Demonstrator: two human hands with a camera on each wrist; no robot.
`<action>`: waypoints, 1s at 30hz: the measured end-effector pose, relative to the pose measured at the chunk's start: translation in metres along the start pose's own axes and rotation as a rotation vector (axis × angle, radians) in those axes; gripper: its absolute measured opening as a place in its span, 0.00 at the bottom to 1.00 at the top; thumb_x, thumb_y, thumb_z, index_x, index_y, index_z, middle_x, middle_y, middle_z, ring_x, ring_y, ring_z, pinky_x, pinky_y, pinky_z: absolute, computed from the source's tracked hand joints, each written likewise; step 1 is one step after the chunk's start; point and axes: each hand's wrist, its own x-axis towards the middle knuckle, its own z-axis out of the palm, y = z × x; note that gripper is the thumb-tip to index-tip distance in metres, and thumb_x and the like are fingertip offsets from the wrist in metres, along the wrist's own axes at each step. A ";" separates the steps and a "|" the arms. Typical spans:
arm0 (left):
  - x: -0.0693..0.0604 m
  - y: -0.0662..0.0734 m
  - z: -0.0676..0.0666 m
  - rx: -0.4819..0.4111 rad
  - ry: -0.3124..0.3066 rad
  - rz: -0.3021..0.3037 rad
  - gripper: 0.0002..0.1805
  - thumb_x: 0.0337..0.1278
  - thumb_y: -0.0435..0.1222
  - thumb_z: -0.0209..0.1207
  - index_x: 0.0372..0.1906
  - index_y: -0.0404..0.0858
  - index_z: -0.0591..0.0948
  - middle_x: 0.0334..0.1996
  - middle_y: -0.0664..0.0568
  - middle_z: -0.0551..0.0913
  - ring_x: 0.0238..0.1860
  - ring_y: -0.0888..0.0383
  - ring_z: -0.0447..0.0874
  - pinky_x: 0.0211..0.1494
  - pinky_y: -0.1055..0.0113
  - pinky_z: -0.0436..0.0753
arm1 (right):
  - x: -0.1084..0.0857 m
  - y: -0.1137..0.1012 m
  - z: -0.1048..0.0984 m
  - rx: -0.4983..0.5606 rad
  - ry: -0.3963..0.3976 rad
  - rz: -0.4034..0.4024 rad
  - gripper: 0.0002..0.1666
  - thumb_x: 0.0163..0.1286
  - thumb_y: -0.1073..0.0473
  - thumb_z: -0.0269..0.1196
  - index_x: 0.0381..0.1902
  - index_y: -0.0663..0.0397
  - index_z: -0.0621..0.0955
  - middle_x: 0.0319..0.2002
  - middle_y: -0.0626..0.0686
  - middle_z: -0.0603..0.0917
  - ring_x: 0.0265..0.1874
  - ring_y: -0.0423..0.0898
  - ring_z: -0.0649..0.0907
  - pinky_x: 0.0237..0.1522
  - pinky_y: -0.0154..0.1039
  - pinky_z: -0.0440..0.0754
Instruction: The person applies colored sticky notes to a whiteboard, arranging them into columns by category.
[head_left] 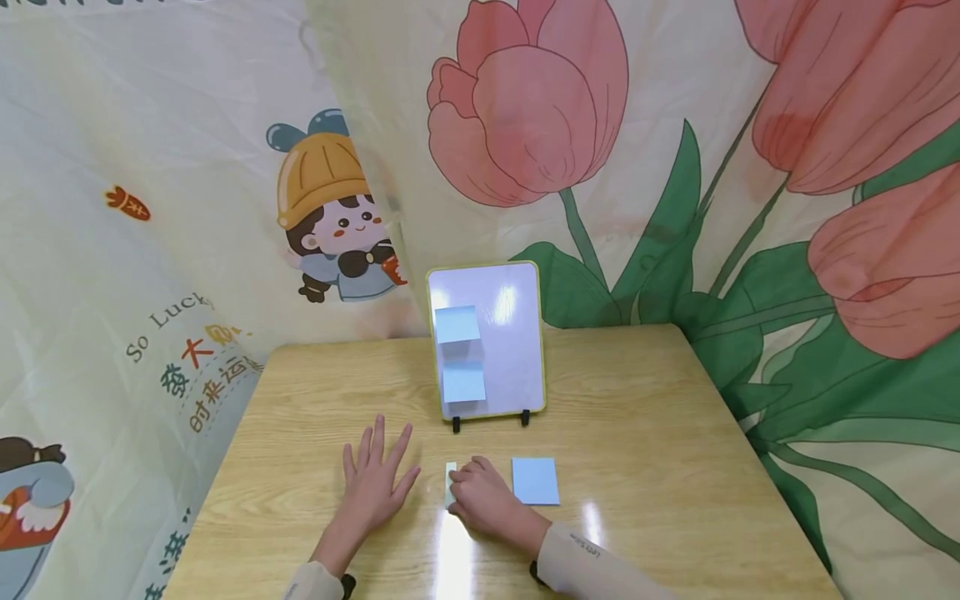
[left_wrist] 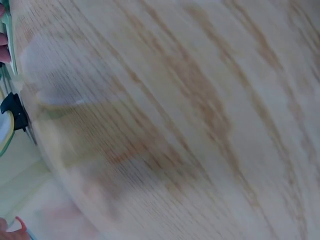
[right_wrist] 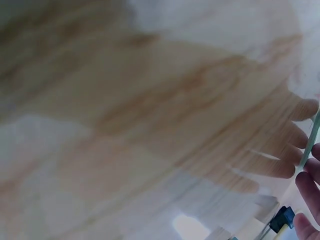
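My left hand [head_left: 372, 485] lies on the wooden table with its fingers spread and nothing in its grip. Beside it, my right hand [head_left: 487, 500] has curled fingers and pinches the right side of a narrow pale green strip [head_left: 450, 471], partly hidden under the fingers. Just right of that hand, a square blue sticky note [head_left: 536, 481] lies on the table. Behind the hands a small whiteboard [head_left: 513, 350] stands upright; an upper blue note [head_left: 457, 324] and a lower blue note [head_left: 464, 382] are on its left half. In the right wrist view only some fingers [right_wrist: 307, 187] show at the edge.
Black feet [head_left: 525, 417] hold up the whiteboard near the back of the wooden table [head_left: 637, 433]. A printed cloth [head_left: 660, 108] with tulips and a cartoon figure hangs behind and around the table. Both wrist views mostly show blurred wood grain.
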 end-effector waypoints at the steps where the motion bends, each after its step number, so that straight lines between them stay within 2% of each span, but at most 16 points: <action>1: 0.000 0.000 0.000 -0.001 -0.002 0.001 0.37 0.68 0.54 0.55 0.78 0.54 0.58 0.79 0.36 0.42 0.77 0.32 0.44 0.70 0.25 0.41 | 0.000 0.000 0.000 0.007 0.002 0.004 0.15 0.67 0.42 0.63 0.32 0.43 0.87 0.54 0.45 0.86 0.51 0.42 0.83 0.64 0.48 0.73; 6: -0.003 0.002 0.001 0.030 -0.023 0.035 0.36 0.68 0.54 0.55 0.77 0.52 0.60 0.79 0.36 0.48 0.76 0.33 0.48 0.70 0.26 0.44 | 0.002 -0.002 0.001 0.018 0.038 0.012 0.12 0.71 0.49 0.60 0.34 0.41 0.88 0.52 0.45 0.87 0.48 0.42 0.85 0.63 0.48 0.74; 11: -0.011 0.011 0.000 0.042 -0.051 0.129 0.32 0.68 0.52 0.55 0.72 0.45 0.68 0.75 0.38 0.60 0.73 0.33 0.59 0.68 0.26 0.50 | 0.003 -0.002 0.002 0.031 0.067 0.039 0.10 0.70 0.52 0.62 0.33 0.39 0.89 0.49 0.43 0.88 0.45 0.42 0.86 0.63 0.51 0.75; 15: -0.020 0.020 0.000 0.050 -0.127 0.224 0.27 0.70 0.51 0.53 0.65 0.41 0.76 0.68 0.41 0.72 0.68 0.37 0.69 0.66 0.26 0.56 | 0.006 0.000 0.004 0.113 0.078 0.092 0.10 0.70 0.53 0.62 0.33 0.39 0.89 0.46 0.42 0.89 0.43 0.42 0.87 0.62 0.53 0.75; 17: -0.024 0.025 0.000 0.047 -0.180 0.263 0.25 0.71 0.51 0.52 0.62 0.40 0.78 0.66 0.42 0.75 0.66 0.38 0.72 0.66 0.27 0.58 | 0.008 0.001 0.003 0.176 0.102 0.119 0.09 0.69 0.55 0.62 0.32 0.40 0.89 0.40 0.42 0.90 0.40 0.40 0.87 0.61 0.53 0.77; 22: -0.029 0.035 0.007 0.056 -0.269 0.344 0.25 0.71 0.52 0.50 0.62 0.41 0.79 0.66 0.46 0.76 0.67 0.41 0.72 0.68 0.32 0.63 | 0.011 0.003 -0.003 0.275 0.153 0.176 0.10 0.67 0.57 0.63 0.26 0.42 0.87 0.23 0.40 0.87 0.28 0.37 0.86 0.55 0.51 0.79; 25: -0.031 0.039 0.014 0.074 -0.309 0.378 0.28 0.71 0.55 0.49 0.65 0.43 0.76 0.68 0.49 0.74 0.68 0.43 0.71 0.68 0.34 0.64 | 0.013 0.004 -0.005 0.306 0.146 0.204 0.13 0.67 0.58 0.63 0.22 0.43 0.86 0.20 0.40 0.85 0.23 0.35 0.83 0.53 0.49 0.80; 30: -0.033 0.042 0.020 0.111 -0.372 0.355 0.34 0.70 0.60 0.45 0.72 0.45 0.70 0.73 0.52 0.68 0.73 0.45 0.66 0.72 0.37 0.61 | 0.015 0.004 -0.010 0.357 0.133 0.219 0.11 0.67 0.57 0.63 0.25 0.44 0.88 0.23 0.40 0.87 0.25 0.34 0.84 0.53 0.48 0.80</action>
